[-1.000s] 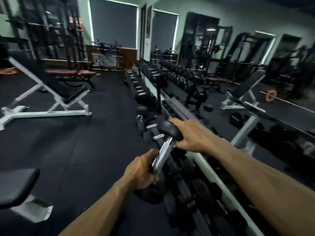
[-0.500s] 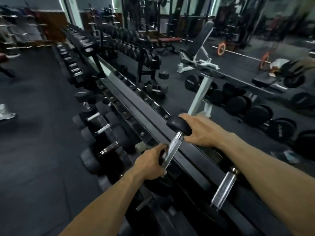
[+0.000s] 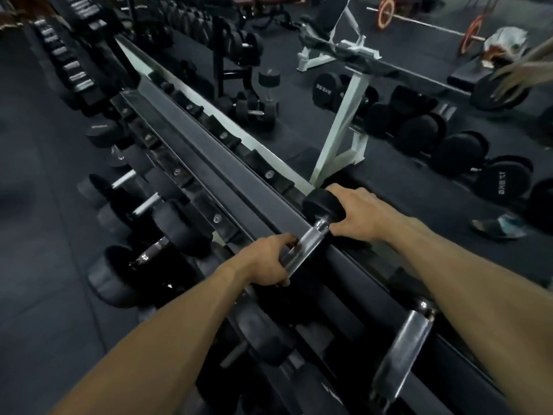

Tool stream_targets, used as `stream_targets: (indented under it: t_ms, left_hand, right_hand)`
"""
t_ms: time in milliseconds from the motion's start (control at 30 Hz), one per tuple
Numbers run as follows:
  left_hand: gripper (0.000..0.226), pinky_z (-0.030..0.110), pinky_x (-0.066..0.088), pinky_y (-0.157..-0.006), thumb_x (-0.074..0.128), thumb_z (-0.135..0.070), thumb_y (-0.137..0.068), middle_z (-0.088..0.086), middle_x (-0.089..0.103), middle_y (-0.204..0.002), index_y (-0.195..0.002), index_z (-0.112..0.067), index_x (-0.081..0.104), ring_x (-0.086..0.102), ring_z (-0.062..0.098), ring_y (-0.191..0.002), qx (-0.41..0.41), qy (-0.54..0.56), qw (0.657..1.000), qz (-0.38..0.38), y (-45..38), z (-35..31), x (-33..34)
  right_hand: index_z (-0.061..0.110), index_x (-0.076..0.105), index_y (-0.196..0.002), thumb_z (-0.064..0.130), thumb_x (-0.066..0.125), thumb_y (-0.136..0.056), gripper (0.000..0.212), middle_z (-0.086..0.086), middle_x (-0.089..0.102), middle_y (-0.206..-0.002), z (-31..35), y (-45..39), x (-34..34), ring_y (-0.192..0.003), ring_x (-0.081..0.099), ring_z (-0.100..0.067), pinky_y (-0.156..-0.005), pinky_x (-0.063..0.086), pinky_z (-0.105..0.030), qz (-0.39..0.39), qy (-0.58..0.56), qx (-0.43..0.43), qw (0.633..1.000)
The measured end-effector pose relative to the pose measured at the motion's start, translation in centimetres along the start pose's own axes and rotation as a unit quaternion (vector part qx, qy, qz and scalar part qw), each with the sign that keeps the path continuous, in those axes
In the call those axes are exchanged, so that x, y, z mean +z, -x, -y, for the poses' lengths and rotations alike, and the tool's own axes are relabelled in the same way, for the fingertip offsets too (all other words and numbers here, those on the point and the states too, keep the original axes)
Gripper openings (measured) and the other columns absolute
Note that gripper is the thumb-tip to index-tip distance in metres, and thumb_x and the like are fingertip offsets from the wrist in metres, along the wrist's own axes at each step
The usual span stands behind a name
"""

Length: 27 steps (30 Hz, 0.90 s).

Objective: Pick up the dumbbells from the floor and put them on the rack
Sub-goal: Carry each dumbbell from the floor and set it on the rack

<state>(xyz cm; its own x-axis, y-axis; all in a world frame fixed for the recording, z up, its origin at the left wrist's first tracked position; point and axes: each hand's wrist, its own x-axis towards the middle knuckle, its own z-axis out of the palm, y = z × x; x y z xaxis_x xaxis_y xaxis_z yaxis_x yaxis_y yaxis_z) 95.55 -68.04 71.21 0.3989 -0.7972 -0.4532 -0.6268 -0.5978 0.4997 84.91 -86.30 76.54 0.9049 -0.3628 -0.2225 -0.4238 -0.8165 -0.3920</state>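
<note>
Both hands are on one dumbbell (image 3: 314, 232), which lies across the top tier of the long black rack (image 3: 239, 175) that runs diagonally through the view. The left hand (image 3: 266, 262) has its fingers curled round the near part of the chrome handle, the thumb side towards the camera. The right hand (image 3: 359, 214) is cupped over the far black head of the same dumbbell, fingers bent down around its rim and the thumb tucked in near where the handle meets the head. The near head of this dumbbell is hidden under the left hand and wrist, so whether it is fully seated on the rail cannot be told.

Just to the right, under the right forearm, a second dumbbell (image 3: 401, 354) sits across the same tier (only its chrome handle shows clearly). On the lower tier to the left, several more dumbbells (image 3: 167, 223) rest in a row, their handles pointing outward.

Beyond the rack, a mirror shows a white bench frame (image 3: 341, 127), a line of round black dumbbells on the floor (image 3: 457, 151), and a barbell with red plates (image 3: 425, 23). A blurred sandal (image 3: 496, 227) lies on the dark floor at the right.
</note>
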Motion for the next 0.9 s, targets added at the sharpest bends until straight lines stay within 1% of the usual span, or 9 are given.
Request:
stream_targets:
  t_ms: [100,267,367,433,500,567,700,833,900]
  left_hand:
    - [0.084,0.036,0.051,-0.09,0.08,-0.018,-0.073,0.004,0.062,-0.118,-0.143,-0.031,0.037,0.058,0.021,-0.106,-0.006,-0.002,1.0,0.005,0.4,0.1,-0.1]
    - [0.068,0.04,0.053,-0.089,0.075,-0.026,-0.075,0.002,0.067,-0.114,-0.137,-0.03,0.048,0.062,0.021,-0.106,0.006,-0.026,0.999,-0.036,1.3,0.1,0.2]
    - [0.057,0.04,0.051,-0.092,0.065,-0.032,-0.082,0.001,0.066,-0.121,-0.136,-0.027,0.05,0.061,0.022,-0.111,0.022,-0.021,0.996,-0.079,2.8,0.3,0.5]
    - [0.057,0.04,0.05,-0.094,0.063,-0.04,-0.086,0.001,0.063,-0.125,-0.139,-0.028,0.047,0.059,0.022,-0.114,0.027,-0.025,0.992,-0.117,4.3,0.8,0.4]
    - [0.061,0.041,0.049,-0.094,0.059,-0.05,-0.087,0.003,0.06,-0.128,-0.141,-0.027,0.043,0.056,0.023,-0.118,0.016,-0.038,0.986,-0.16,6.3,1.5,0.0]
    - [0.063,0.041,0.048,-0.095,0.056,-0.055,-0.088,0.003,0.058,-0.129,-0.142,-0.028,0.04,0.056,0.024,-0.118,-0.001,-0.046,0.981,-0.189,8.6,2.9,-0.6]
    - [0.058,0.041,0.049,-0.094,0.054,-0.056,-0.087,-0.001,0.06,-0.124,-0.139,-0.031,0.042,0.058,0.021,-0.114,-0.034,-0.034,0.974,-0.223,14.6,6.6,-1.1]
    - [0.056,0.04,0.05,-0.091,0.055,-0.053,-0.088,-0.002,0.058,-0.123,-0.138,-0.03,0.044,0.059,0.021,-0.111,-0.094,-0.027,0.963,-0.253,22.4,10.9,0.0]
    - [0.059,0.04,0.048,-0.095,0.054,-0.053,-0.089,-0.001,0.055,-0.13,-0.141,-0.03,0.042,0.057,0.023,-0.117,-0.126,-0.021,0.956,-0.264,26.8,12.9,1.1]
  right_hand:
    - [0.028,0.048,-0.121,0.028,0.072,-0.077,0.051,0.002,0.062,-0.096,0.3,-0.3,-0.1,-0.082,0.062,-0.018,-0.072,0.05,-0.032,-0.008,0.005,0.011,1.0]
    - [0.025,0.04,-0.134,0.029,0.071,-0.081,0.061,0.002,0.063,-0.088,0.6,0.6,0.1,-0.077,0.062,-0.019,-0.069,0.051,-0.035,-0.015,0.04,0.027,0.999]
    - [0.022,0.039,-0.134,0.04,0.067,-0.084,0.06,-0.002,0.065,-0.1,1.8,0.9,-0.2,-0.087,0.064,-0.026,-0.075,0.053,-0.042,-0.036,0.104,0.037,0.993]
    - [0.022,0.041,-0.136,0.044,0.065,-0.084,0.061,-0.004,0.063,-0.111,3.3,1.0,-0.8,-0.095,0.063,-0.03,-0.075,0.05,-0.04,-0.063,0.128,0.041,0.989]
    - [0.02,0.044,-0.133,0.045,0.063,-0.084,0.058,-0.008,0.063,-0.112,5.3,1.1,-1.3,-0.097,0.061,-0.033,-0.073,0.046,-0.039,-0.086,0.128,0.035,0.987]
    - [0.019,0.043,-0.135,0.045,0.062,-0.085,0.059,-0.009,0.062,-0.113,7.9,1.3,-1.6,-0.101,0.06,-0.032,-0.074,0.046,-0.038,-0.096,0.127,0.015,0.987]
    - [0.017,0.042,-0.14,0.047,0.06,-0.089,0.062,-0.009,0.058,-0.122,14.5,2.1,-1.0,-0.113,0.056,-0.032,-0.087,0.05,-0.044,-0.078,0.139,-0.07,0.985]
    - [0.016,0.041,-0.142,0.047,0.06,-0.09,0.063,-0.008,0.057,-0.113,22.7,3.9,1.5,-0.109,0.057,-0.032,-0.081,0.051,-0.042,-0.05,0.171,-0.155,0.972]
    - [0.018,0.04,-0.143,0.047,0.059,-0.09,0.064,-0.009,0.056,-0.124,27.2,5.3,3.4,-0.115,0.054,-0.031,-0.087,0.051,-0.043,-0.041,0.184,-0.191,0.963]
